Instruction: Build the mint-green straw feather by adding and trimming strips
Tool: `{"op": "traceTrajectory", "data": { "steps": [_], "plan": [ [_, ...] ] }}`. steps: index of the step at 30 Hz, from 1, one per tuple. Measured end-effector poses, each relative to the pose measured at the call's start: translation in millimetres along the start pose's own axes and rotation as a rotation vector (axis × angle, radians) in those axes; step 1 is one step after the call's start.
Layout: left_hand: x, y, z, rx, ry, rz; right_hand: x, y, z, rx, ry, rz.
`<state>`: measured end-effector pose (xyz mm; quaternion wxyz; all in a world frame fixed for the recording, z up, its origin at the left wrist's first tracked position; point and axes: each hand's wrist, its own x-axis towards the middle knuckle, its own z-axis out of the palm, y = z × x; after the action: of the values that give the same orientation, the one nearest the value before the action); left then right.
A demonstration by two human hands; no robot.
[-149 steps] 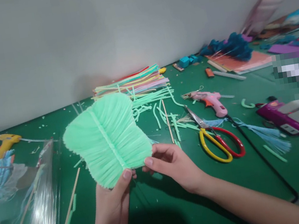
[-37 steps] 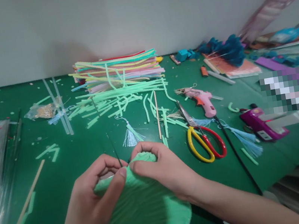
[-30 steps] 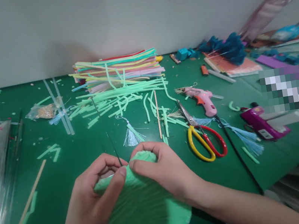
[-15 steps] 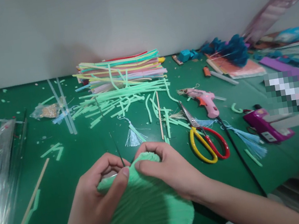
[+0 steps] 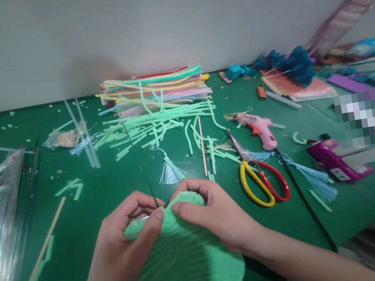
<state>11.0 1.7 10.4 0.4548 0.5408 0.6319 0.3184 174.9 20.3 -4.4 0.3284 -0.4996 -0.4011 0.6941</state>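
Note:
A broad, ribbed, fuzzy green piece (image 5: 179,265), apparently made of pipe cleaners laid side by side, hangs from both hands at the lower middle. My left hand (image 5: 132,244) is closed on its upper left edge, thumb and fingers pinching. On the upper right edge, my right hand (image 5: 213,212) grips it with the thumb on the near face and the fingers behind. Between the hands a thin dark wire (image 5: 149,187) sticks up; its lower end is hidden by the left fingertips. A pale blue tassel (image 5: 170,171) lies on the table just beyond.
Coloured pipe cleaners (image 5: 161,90) lie bundled by the wall, cut green ones before them. At right are scissors (image 5: 255,175), a pink glue gun (image 5: 259,129) and a purple device (image 5: 335,160). A wooden stick (image 5: 38,264) and clear plastic sleeve (image 5: 5,236) lie left.
The camera view has shifted a little, so the table things sit slightly farther right and lower. Both hands keep nearly the same hold on the fuzzy green piece.

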Motion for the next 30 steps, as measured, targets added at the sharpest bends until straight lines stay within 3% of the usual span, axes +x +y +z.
{"op": "traceTrajectory", "data": {
  "steps": [8,16,19,23,30],
  "plan": [
    [1,-2,-1.5,0.0,-0.003,0.014,3,0,4,-0.037,0.038,-0.037],
    [8,-14,-6.4,-0.295,-0.043,-0.282,8,7,-7,0.175,0.04,-0.048],
    [8,-12,-4.1,-0.37,-0.041,-0.3,9,4,-10,0.019,0.024,-0.098],
    [6,-9,-3.1,-0.312,-0.041,-0.268,10,-1,-11,-0.178,0.039,-0.229],
    [5,-6,-4.5,-0.255,-0.04,-0.249,10,-9,-8,-0.165,-0.058,-0.276]
  ]
}}
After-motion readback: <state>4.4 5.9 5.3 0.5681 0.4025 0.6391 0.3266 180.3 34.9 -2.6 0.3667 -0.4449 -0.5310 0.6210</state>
